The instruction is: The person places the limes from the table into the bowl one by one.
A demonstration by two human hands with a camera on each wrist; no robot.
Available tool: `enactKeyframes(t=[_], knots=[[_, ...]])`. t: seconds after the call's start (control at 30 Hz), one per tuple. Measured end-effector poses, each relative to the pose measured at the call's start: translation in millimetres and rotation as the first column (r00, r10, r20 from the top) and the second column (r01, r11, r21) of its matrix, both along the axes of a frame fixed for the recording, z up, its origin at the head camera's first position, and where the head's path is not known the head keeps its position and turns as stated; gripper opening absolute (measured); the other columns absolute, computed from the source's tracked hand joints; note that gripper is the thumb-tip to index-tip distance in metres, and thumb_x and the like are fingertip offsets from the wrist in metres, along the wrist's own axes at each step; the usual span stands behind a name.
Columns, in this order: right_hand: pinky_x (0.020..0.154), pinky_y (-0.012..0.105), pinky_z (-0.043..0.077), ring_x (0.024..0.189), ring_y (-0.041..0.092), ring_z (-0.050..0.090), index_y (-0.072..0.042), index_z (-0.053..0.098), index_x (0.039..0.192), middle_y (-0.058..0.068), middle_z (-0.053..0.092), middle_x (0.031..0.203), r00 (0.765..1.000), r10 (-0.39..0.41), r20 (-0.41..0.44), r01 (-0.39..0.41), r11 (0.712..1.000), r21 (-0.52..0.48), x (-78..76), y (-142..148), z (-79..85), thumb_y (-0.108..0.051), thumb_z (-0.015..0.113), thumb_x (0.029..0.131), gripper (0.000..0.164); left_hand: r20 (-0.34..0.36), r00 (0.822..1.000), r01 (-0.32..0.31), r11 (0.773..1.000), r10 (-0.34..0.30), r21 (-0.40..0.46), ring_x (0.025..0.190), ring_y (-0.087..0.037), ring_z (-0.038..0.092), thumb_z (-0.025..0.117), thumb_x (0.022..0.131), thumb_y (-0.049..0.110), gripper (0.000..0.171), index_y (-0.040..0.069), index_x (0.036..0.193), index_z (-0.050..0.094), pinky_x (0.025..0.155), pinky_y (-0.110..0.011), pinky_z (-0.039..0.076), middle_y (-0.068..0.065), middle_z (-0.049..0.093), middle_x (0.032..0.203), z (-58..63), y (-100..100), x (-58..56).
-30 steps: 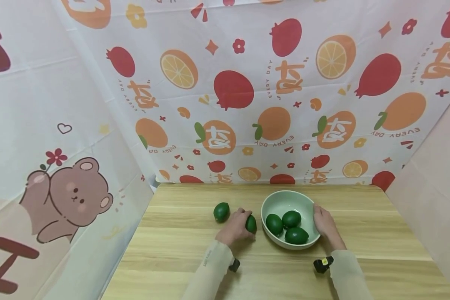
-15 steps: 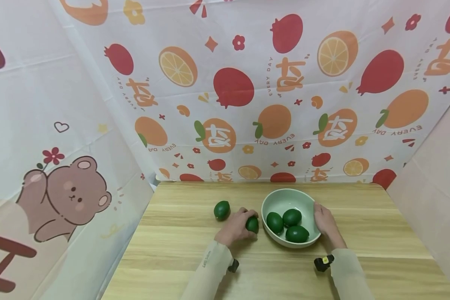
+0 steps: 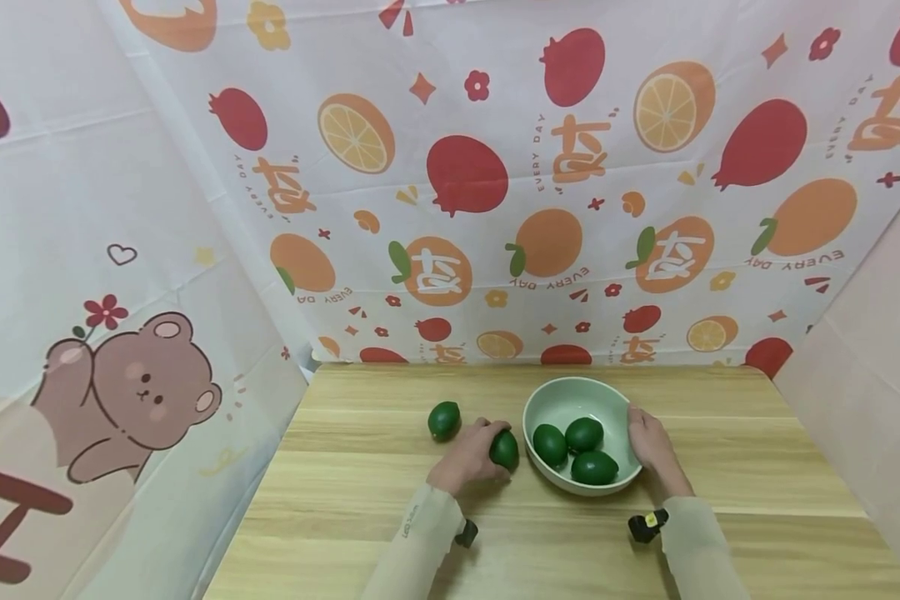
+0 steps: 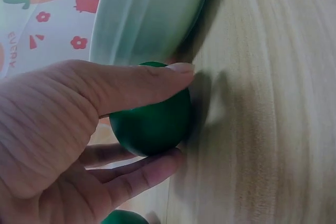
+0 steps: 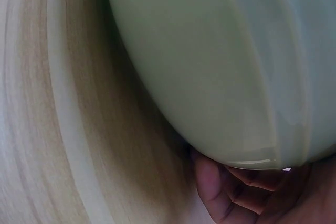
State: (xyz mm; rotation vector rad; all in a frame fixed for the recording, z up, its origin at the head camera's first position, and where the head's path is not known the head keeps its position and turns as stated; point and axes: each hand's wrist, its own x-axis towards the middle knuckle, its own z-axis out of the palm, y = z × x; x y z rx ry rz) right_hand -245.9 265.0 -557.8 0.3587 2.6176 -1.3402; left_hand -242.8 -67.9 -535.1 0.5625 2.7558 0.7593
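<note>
Lower centre in the head view, we see the left hand with its fingers clamped on a green fruit just beside the bowl, whose right side the right hand grips with curled fingers.

Bowl smooth, glossy, perhaps ceramic; 5 fruits smooth; tabletop wood-grained.

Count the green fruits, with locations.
5. In the bowl: a left fruit, a back fruit and a front fruit. A fourth fruit is held in the left hand, beside the bowl; a fifth fruit lies on the table, beyond that hand to the left.
</note>
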Motion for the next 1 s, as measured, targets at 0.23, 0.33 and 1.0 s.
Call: enactKeyframes(t=[0.23, 0.33, 1.0], knots=[[0.124, 0.061, 0.016, 0.151, 0.054, 0.018, 0.004, 0.021, 0.158, 0.032, 0.019, 0.163, 1.0, -0.002, 0.002, 0.002, 1.0, -0.002, 0.9, 0, -0.1, -0.06, 0.0, 0.103, 0.087, 0.028, 0.999, -0.032, 0.999, 0.032, 0.017, 0.127, -0.032, 0.057, 0.089, 0.076, 0.031, 0.079, 0.016, 0.145, 0.053, 0.107, -0.052, 0.049, -0.016, 0.056, 0.142, -2.1, 1, 1.1], [0.124, 0.061, 0.017, 0.151, 0.054, 0.018, 0.005, 0.021, 0.158, 0.033, 0.019, 0.163, 1.0, 0.002, 0.006, -0.002, 1.0, 0.0, 0.4, 0, -1.0, -0.06, 0.0, 0.103, 0.087, 0.029, 0.999, -0.038, 0.999, 0.037, 0.022, 0.127, -0.032, 0.058, 0.088, 0.077, 0.034, 0.079, 0.015, 0.145, 0.053, 0.107, -0.051, 0.049, -0.016, 0.059, 0.14, -3.1, 1, 1.6], [0.124, 0.061, 0.016, 0.151, 0.053, 0.019, 0.005, 0.023, 0.157, 0.033, 0.021, 0.163, 1.0, -0.008, -0.008, 0.008, 1.0, -0.003, -0.1, -2, -0.4, -0.057, 0.002, 0.104, 0.085, -0.082, 0.976, -0.19, 0.971, 0.203, 0.144, 0.117, -0.034, 0.061, 0.086, 0.079, 0.04, 0.071, 0.017, 0.139, 0.057, 0.094, -0.056, 0.053, -0.016, 0.062, 0.132, 1.9, -13, -2.1]])
